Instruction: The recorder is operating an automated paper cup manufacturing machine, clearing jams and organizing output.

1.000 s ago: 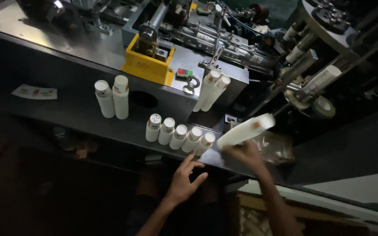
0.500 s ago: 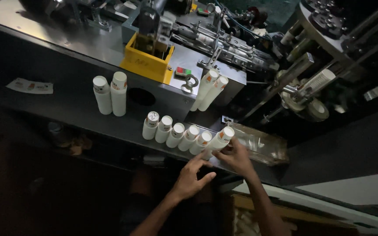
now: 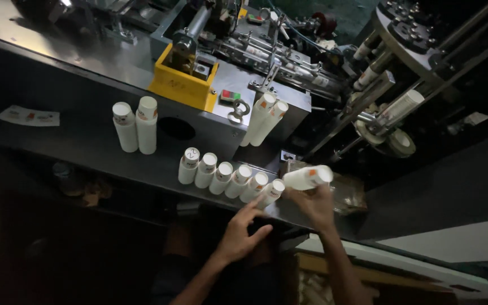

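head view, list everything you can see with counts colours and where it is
row of cup stacks: six, white, leaning along shelf front
pair of cup stacks: two, white, upright, shelf left
leaning cup stacks: two, white, against machine
yellow housing: one, on grey machine
printed sheet: one, white, far left
right hand: holds one white cup stack
left hand: empty, fingers at the row's right end

The room was dim, lit mainly from the upper left. A grey metal machine point(image 3: 266, 85) with a yellow block point(image 3: 182, 85) filled the top of the view. Below it ran a dark shelf point(image 3: 86, 152). The space underneath lay in deep shadow. A pale ledge point(image 3: 453, 243) crossed the lower right.
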